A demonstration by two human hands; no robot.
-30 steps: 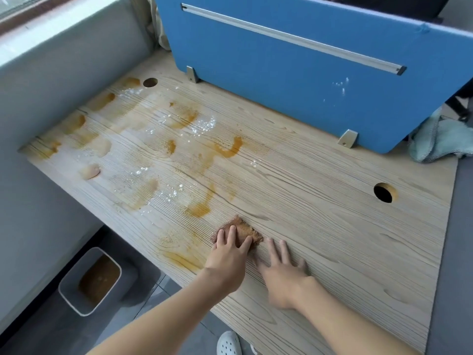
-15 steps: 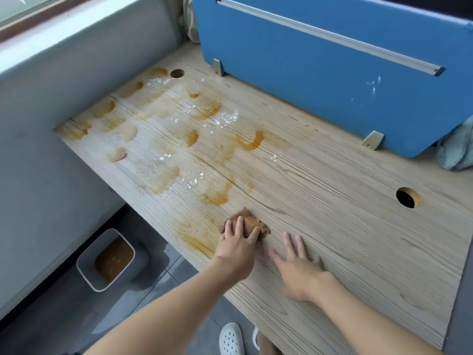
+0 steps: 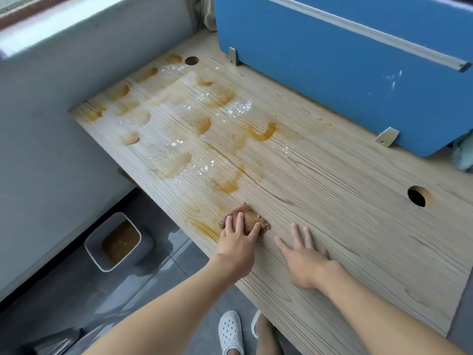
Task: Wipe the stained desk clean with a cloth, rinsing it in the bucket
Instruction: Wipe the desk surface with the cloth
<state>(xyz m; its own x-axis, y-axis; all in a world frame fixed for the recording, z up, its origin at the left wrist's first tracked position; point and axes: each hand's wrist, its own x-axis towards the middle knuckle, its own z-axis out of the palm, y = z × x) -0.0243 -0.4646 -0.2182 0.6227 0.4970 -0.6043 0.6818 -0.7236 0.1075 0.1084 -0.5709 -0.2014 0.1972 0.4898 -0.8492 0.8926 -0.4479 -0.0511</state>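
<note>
- Bucket (image 3: 89,247): on the floor, below and left of the left hand (image 3: 236,245). It holds brown water and probably stands there so the cloth can be rinsed within reach.
- Stains (image 3: 229,185): orange-brown patches with white specks, spread beyond and to the left of that hand; most are not yet wiped.
- Cloth (image 3: 252,217): small, bunched and soiled brown, near the front edge of the desk (image 3: 358,226), under the left fingers.
- Left hand: fingers straight and spread, pressing down on the cloth rather than curled round it, probably to bear into the grain.
- Right hand (image 3: 304,260): just right of the left and apart from the cloth. It lies flat and empty on bare wood, probably as a brace.
- Wood to its right: no stains visible.
</note>
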